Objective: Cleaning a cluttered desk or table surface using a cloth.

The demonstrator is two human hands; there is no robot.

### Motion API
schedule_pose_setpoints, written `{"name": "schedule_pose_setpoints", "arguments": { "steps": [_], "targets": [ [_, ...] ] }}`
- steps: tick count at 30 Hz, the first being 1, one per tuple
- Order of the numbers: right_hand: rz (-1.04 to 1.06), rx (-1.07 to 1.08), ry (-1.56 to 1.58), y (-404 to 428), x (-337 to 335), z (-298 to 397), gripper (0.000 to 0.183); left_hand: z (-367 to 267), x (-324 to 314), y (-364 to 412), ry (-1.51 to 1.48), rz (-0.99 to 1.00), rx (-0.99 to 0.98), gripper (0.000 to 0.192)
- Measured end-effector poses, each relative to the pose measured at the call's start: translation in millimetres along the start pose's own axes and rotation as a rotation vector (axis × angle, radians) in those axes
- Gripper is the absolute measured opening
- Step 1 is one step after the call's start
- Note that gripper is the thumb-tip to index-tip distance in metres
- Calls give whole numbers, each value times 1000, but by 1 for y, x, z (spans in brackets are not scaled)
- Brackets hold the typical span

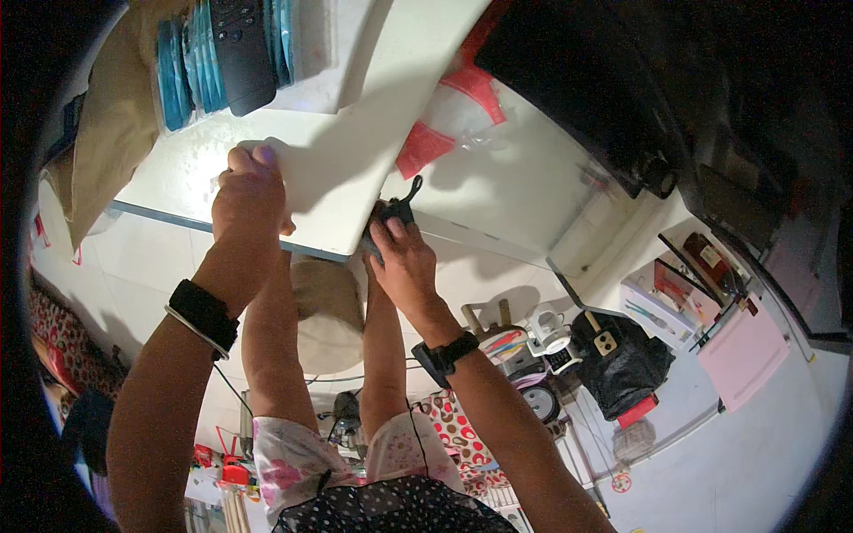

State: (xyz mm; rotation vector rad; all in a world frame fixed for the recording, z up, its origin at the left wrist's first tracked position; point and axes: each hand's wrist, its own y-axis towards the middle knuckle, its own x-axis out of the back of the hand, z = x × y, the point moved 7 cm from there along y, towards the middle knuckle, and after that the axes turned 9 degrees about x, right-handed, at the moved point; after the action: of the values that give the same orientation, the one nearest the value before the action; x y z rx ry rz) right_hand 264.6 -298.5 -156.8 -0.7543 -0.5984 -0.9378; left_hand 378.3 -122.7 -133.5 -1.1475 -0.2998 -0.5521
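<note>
My left hand is over the white tabletop, near its front edge, with the fingers curled in. Whether anything is inside that fist is hidden. A bright patch of light falls on the tabletop just left of it. Beside the table's right corner, my right hand grips a small black object with a loop strap. The fingers cover much of this object, so its exact kind is unclear. Both wrists wear black bands.
A black remote control rests on blue plastic-wrapped packets at the back left. Right of the tabletop, a lower white surface holds a red-and-clear plastic bag. A beige cylindrical stool stands below, between my legs. Boxes sit at the right.
</note>
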Motion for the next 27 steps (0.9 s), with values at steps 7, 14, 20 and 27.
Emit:
{"name": "schedule_pose_setpoints", "arguments": {
  "steps": [7, 14, 20, 27],
  "targets": [
    [36, -30, 38, -24, 3, 2, 70, -1, -9, -1, -32, -39, -9, 89],
    [6, 8, 5, 4, 0, 8, 51, 10, -6, 4, -54, -92, 25, 85],
    [-45, -117, 50, -66, 10, -37, 58, 1, -8, 2, -32, -55, -16, 87],
    [-410, -278, 23, -51, 48, -94, 59, -3, 5, -1, -44, -22, -5, 88]
  ]
}}
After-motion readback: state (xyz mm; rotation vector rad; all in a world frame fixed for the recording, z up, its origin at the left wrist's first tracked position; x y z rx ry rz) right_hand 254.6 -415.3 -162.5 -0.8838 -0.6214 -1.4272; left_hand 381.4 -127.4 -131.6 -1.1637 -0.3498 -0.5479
